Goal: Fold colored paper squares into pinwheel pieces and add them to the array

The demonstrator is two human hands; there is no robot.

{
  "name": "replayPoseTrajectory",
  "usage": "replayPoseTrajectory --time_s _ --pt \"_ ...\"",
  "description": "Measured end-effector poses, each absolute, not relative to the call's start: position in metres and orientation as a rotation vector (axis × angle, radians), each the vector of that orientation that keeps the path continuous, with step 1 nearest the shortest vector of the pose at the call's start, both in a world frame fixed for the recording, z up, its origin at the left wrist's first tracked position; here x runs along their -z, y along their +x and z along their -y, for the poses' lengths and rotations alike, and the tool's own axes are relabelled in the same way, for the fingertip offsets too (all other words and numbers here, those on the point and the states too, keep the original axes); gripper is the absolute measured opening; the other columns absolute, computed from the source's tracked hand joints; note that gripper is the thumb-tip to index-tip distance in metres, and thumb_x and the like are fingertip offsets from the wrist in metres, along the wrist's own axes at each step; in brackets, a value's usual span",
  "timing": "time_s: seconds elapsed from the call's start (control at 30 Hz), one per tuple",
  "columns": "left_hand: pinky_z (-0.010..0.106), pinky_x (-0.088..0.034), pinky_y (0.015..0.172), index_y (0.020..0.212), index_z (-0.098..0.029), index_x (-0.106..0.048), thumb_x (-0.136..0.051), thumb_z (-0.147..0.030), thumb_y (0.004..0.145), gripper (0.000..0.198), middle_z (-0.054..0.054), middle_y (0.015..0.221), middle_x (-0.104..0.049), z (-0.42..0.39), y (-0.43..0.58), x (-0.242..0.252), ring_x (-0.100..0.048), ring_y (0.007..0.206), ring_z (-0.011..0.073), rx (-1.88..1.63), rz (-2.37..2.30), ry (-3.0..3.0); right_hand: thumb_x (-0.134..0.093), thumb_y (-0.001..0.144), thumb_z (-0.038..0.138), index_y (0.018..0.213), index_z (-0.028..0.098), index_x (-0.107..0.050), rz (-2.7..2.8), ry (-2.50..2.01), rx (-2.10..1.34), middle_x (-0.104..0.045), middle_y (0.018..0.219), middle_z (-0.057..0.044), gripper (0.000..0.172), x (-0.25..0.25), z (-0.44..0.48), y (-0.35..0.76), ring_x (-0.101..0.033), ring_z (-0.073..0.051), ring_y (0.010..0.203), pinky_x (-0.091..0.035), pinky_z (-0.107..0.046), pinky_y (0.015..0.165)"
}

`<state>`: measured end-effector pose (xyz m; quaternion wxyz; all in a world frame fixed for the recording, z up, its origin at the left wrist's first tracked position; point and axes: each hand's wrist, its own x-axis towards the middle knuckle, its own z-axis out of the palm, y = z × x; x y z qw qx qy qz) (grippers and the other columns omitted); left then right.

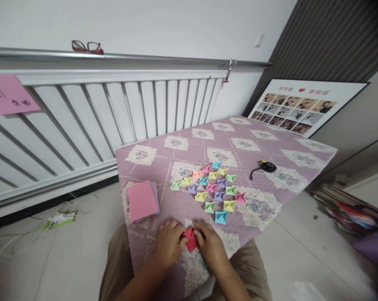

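Near the front edge of the table, a small red folded paper [191, 241] is held between my two hands. My left hand [170, 242] pinches its left side between thumb and fingers. On the right side my right hand [210, 242] grips it the same way, and the fingertips partly hide the paper. Just beyond lie several small folded paper pieces [220, 217] in blue, green, yellow, purple and pink, set out in slanting rows. Left of them is a stack of square paper sheets [142, 201], pink on top with purple beneath.
The table wears a purple floral cloth [189, 146]. A black coiled tape or cord [267, 166] lies at its right. Behind stands a white radiator [164, 108], with glasses [88, 47] on the pipe above. A photo board [308, 106] leans at the far right.
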<state>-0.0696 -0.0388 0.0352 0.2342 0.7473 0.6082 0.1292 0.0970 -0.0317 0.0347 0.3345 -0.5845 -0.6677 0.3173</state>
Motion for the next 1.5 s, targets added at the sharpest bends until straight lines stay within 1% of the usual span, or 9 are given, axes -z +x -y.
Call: replayPoseTrajectory --time_s 0.07,0.13,0.37,0.63,0.83,0.97,1.13,1.3,1.5 --pt "0.036 -0.034 0.086 0.095 -0.024 -0.065 -0.060 -0.029 0.085 0.012 0.003 0.102 -0.061 0.038 -0.070 -0.034 -0.052 0.100 0.0233 -0.332 -1.661 2.054 -0.051 0.084 0.023 0.097 0.018 -0.069 1.772 -1.516 -0.773 -0.064 0.093 -0.009 0.022 -0.031 0.035 0.102 -0.060 -0.023 0.091 -0.046 -0.036 0.086" --pt "0.036 -0.034 0.086 0.096 -0.025 -0.065 -0.060 -0.031 0.085 0.013 0.003 0.103 -0.061 0.037 -0.070 -0.033 -0.052 0.100 0.0225 -0.320 -1.654 2.052 -0.051 0.084 0.021 0.099 0.019 -0.068 1.827 -1.490 -0.695 -0.063 0.092 -0.008 0.022 -0.026 0.038 0.106 -0.060 -0.023 0.089 -0.048 -0.037 0.084" --pt "0.033 -0.035 0.085 0.096 -0.026 -0.064 -0.061 -0.032 0.085 0.013 0.000 0.102 -0.062 0.035 -0.075 -0.033 -0.053 0.099 0.0204 -0.336 -1.596 2.098 -0.054 0.077 0.010 0.087 0.021 -0.066 1.956 -1.449 -0.502 -0.062 0.087 -0.007 0.019 -0.016 0.044 0.108 -0.059 -0.023 0.085 -0.049 -0.035 0.077" --pt "0.032 -0.034 0.080 0.090 -0.023 -0.063 -0.060 -0.027 0.084 0.007 0.000 0.096 -0.064 0.021 -0.080 -0.032 -0.054 0.095 0.0194 -0.267 -1.497 2.177 -0.057 0.076 0.007 0.072 0.021 -0.056 2.002 -1.461 -0.452 -0.059 0.080 -0.004 0.015 -0.015 0.043 0.109 -0.058 -0.021 0.077 -0.048 -0.032 0.069" --pt "0.030 -0.036 0.072 0.081 -0.021 -0.063 -0.060 -0.024 0.082 0.005 0.001 0.088 -0.064 0.012 -0.083 -0.034 -0.056 0.086 0.0182 -0.186 -1.387 2.277 -0.058 0.074 0.006 0.074 0.021 -0.057 2.052 -1.439 -0.405 -0.059 0.082 -0.004 0.016 -0.016 0.044 0.110 -0.058 -0.021 0.079 -0.048 -0.032 0.070" --pt "0.030 -0.037 0.074 0.087 -0.022 -0.064 -0.058 -0.025 0.084 0.007 0.002 0.093 -0.064 0.011 -0.083 -0.036 -0.056 0.089 0.0192 -0.172 -1.341 2.341 -0.059 0.078 0.008 0.072 0.021 -0.056 2.085 -1.426 -0.349 -0.058 0.080 -0.004 0.014 -0.012 0.046 0.111 -0.056 -0.021 0.077 -0.047 -0.032 0.070" --pt "0.031 -0.039 0.075 0.088 -0.022 -0.064 -0.055 -0.024 0.087 0.009 0.002 0.092 -0.063 0.011 -0.082 -0.034 -0.055 0.088 0.0191 -0.154 -1.280 2.441 -0.055 0.086 0.013 0.080 0.019 -0.060 2.125 -1.402 -0.252 -0.059 0.083 -0.006 0.010 -0.001 0.050 0.113 -0.054 -0.022 0.080 -0.046 -0.034 0.072" --pt "0.032 -0.040 0.076 0.086 -0.020 -0.064 -0.051 -0.025 0.092 0.015 0.004 0.092 -0.062 0.014 -0.083 -0.029 -0.054 0.089 0.0201 -0.120 -1.252 2.542 -0.050 0.091 0.016 0.084 0.019 -0.062 2.185 -1.366 -0.184 -0.058 0.080 -0.006 0.014 0.006 0.054 0.115 -0.053 -0.021 0.078 -0.046 -0.033 0.073" --pt "0.033 -0.040 0.077 0.089 -0.020 -0.064 -0.044 -0.027 0.097 0.022 0.005 0.092 -0.060 0.021 -0.084 -0.020 -0.052 0.088 0.0205 -0.087 -1.266 2.627 -0.048 0.093 0.015 0.086 0.019 -0.062 2.264 -1.328 -0.137 -0.059 0.080 -0.005 0.017 0.003 0.056 0.118 -0.054 -0.019 0.077 -0.045 -0.032 0.073"
